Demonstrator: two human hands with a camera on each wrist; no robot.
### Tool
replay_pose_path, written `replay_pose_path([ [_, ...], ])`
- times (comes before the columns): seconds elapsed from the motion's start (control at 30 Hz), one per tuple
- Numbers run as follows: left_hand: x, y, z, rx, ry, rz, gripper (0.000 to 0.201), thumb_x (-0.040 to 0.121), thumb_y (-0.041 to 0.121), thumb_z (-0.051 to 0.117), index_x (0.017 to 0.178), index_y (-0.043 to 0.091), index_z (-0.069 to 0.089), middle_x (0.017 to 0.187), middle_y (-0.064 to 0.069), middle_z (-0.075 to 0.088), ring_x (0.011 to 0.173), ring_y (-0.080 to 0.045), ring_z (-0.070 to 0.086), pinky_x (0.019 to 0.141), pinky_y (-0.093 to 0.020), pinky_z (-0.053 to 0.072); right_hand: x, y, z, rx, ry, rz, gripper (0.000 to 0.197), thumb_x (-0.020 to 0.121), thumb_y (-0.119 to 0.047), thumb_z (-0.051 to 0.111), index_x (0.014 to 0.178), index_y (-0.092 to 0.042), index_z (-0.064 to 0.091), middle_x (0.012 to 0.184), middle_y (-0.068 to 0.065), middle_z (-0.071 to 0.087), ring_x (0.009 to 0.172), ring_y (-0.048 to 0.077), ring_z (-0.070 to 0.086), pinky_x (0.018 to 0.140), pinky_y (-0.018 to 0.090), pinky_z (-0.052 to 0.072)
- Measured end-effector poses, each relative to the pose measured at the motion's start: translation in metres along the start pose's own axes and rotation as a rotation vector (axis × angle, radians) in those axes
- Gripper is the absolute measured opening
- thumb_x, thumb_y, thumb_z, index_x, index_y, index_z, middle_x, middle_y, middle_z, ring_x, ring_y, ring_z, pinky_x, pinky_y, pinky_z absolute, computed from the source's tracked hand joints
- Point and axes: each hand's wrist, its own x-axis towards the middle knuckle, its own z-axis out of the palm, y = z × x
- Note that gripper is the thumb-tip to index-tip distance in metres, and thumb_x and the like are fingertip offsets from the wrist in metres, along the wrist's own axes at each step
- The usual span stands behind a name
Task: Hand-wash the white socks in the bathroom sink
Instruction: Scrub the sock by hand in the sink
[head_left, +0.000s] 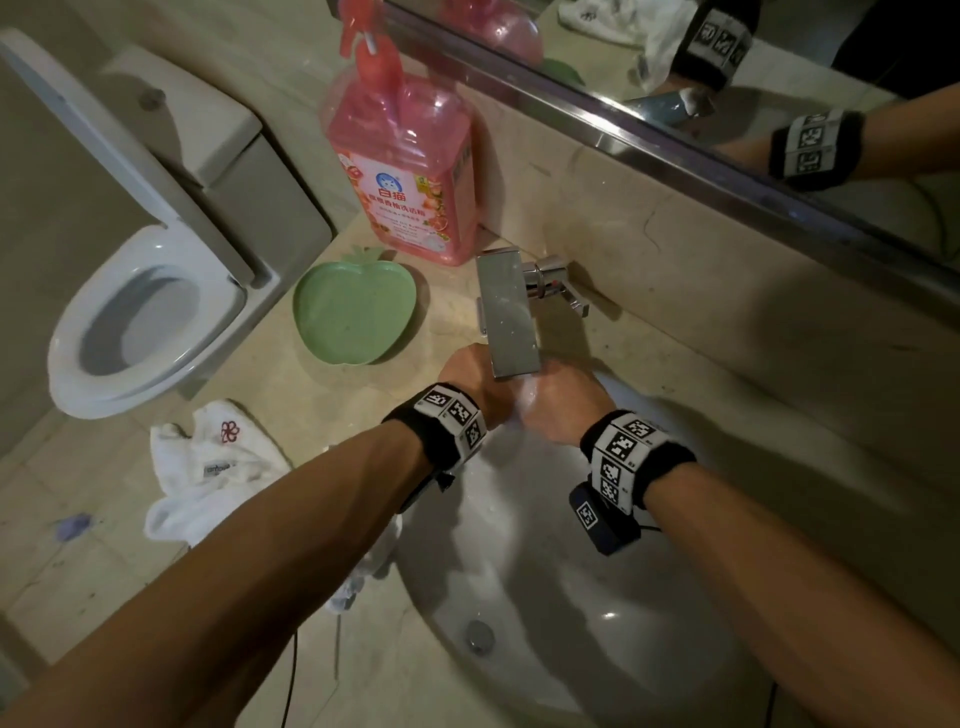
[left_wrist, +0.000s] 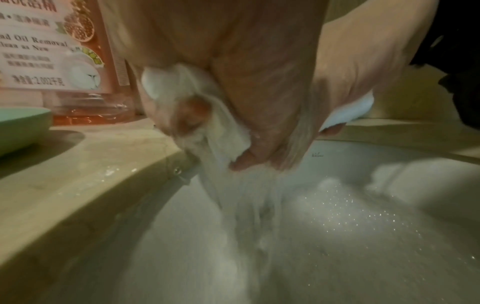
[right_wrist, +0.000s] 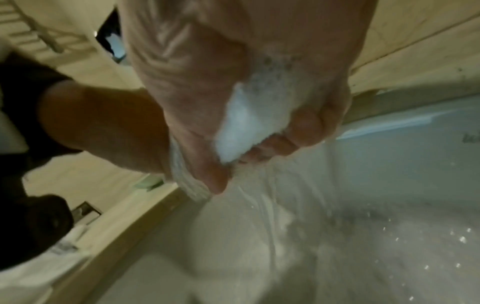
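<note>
White, soaked sock (left_wrist: 223, 127), limp and slippery (suds everywhere), is bunched in 2 fists, left hand (head_left: 470, 371) and right hand (head_left: 563, 402), best gripped mid-length

One pink detergent bottle (head_left: 402, 161), one green apple-shaped dish (head_left: 353, 312), one faucet (head_left: 511, 312), two hands, one toilet (head_left: 140, 317).

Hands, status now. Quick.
Left hand: closed, gripping the white sock under the tap.
Right hand: closed, gripping the same white sock, soapy.
</note>
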Motion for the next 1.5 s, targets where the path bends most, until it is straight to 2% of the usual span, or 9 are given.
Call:
replay_pose_path([
  [0.1, 0.008, -0.004, 0.008, 0.131, -0.045, 0.08, 0.018, 0.087, 0.021, 0.062, 0.07, 0.022, 0.058, 0.061, 0.012, 0.054, 0.058, 0.0, 0.058, 0.035, -0.003, 0.03, 0.003, 0.003, 0.0, -0.13, -0.032, -0.113, 0.025, 0.093, -0.033, 0.064, 0.101, -0.01, 0.065, 0.084, 0.001, 0.063, 0.079, 0.022, 0.068, 0.073, 0.032, 0.056],
  [0.33, 0.011, 0.003, 0.007, 0.363, -0.205, 0.228, 0.043, 0.076, 0.04, 0.035, 0.112, 0.03, 0.057, 0.108, -0.002, 0.068, 0.084, -0.02, 0.062, 0.075, -0.027, 0.053, -0.002, 0.004, -0.001, -0.286, -0.024, -0.173, 0.016, 0.094, -0.026, 0.059, 0.092, -0.011, 0.064, 0.077, 0.004, 0.062, 0.072, 0.021, 0.064, 0.072, 0.031, 0.053],
  [0.53, 0.003, -0.006, -0.014, 0.266, -0.403, 0.429, 0.049, 0.091, 0.035, 0.058, 0.138, 0.03, 0.049, 0.136, 0.004, 0.057, 0.126, -0.019, 0.05, 0.102, -0.02, 0.034, -0.003, 0.012, -0.011, -0.06, -0.06, -0.161, 0.03, 0.085, -0.04, 0.063, 0.114, -0.032, 0.062, 0.102, -0.003, 0.066, 0.088, 0.02, 0.065, 0.077, 0.034, 0.056],
  [0.6, -0.001, -0.01, -0.023, 0.145, -0.417, 0.461, 0.031, 0.093, 0.029, 0.053, 0.123, 0.029, 0.062, 0.122, 0.015, 0.061, 0.12, -0.014, 0.051, 0.098, -0.01, 0.032, -0.008, 0.012, -0.015, 0.075, -0.157, -0.174, 0.021, 0.082, -0.039, 0.06, 0.103, -0.037, 0.062, 0.095, -0.011, 0.062, 0.086, 0.012, 0.063, 0.073, 0.028, 0.051],
  [0.8, -0.003, -0.035, -0.038, 0.451, -0.269, 0.339, 0.035, 0.097, 0.034, 0.05, 0.125, 0.016, 0.057, 0.117, -0.015, 0.062, 0.107, -0.033, 0.059, 0.083, -0.033, 0.045, -0.012, 0.007, -0.01, 0.321, -0.079, -0.109, 0.019, 0.089, -0.018, 0.064, 0.085, -0.035, 0.056, 0.079, -0.022, 0.052, 0.071, -0.008, 0.051, 0.06, 0.013, 0.033],
  [1.13, -0.03, -0.058, -0.036, 0.394, -0.12, 0.23, 0.043, 0.09, 0.041, 0.059, 0.121, 0.021, 0.038, 0.098, -0.015, 0.065, 0.08, -0.035, 0.06, 0.068, -0.037, 0.043, -0.017, -0.02, 0.002, 0.264, 0.077, -0.066, 0.026, 0.087, -0.009, 0.071, 0.113, -0.006, 0.072, 0.113, 0.011, 0.068, 0.103, 0.027, 0.064, 0.094, 0.034, 0.051],
  [1.27, -0.033, -0.047, -0.034, 0.483, -0.086, 0.302, 0.051, 0.084, 0.044, 0.067, 0.128, 0.026, 0.05, 0.112, -0.007, 0.051, 0.09, -0.033, 0.062, 0.074, -0.036, 0.048, -0.025, -0.014, -0.005, 0.24, 0.011, -0.136, 0.006, 0.087, -0.013, 0.07, 0.088, -0.018, 0.073, 0.085, -0.012, 0.065, 0.072, 0.003, 0.056, 0.067, 0.015, 0.042],
  [1.4, -0.031, -0.04, -0.026, 0.609, 0.02, 0.391, 0.055, 0.072, 0.051, 0.078, 0.115, 0.023, 0.059, 0.112, -0.003, 0.054, 0.101, -0.026, 0.055, 0.082, -0.038, 0.039, -0.027, -0.005, -0.01, 0.151, 0.053, -0.087, 0.027, 0.087, -0.017, 0.064, 0.063, -0.026, 0.055, 0.063, -0.007, 0.055, 0.061, 0.01, 0.053, 0.05, 0.011, 0.031],
  [1.5, -0.03, -0.032, -0.02, 0.508, -0.03, 0.468, 0.062, 0.072, 0.052, 0.079, 0.121, 0.022, 0.059, 0.113, -0.005, 0.061, 0.1, -0.026, 0.058, 0.081, -0.036, 0.039, -0.027, -0.006, -0.012, 0.066, 0.09, -0.06, 0.018, 0.091, -0.018, 0.056, 0.079, -0.025, 0.067, 0.07, -0.004, 0.061, 0.071, 0.023, 0.063, 0.06, 0.023, 0.039],
])
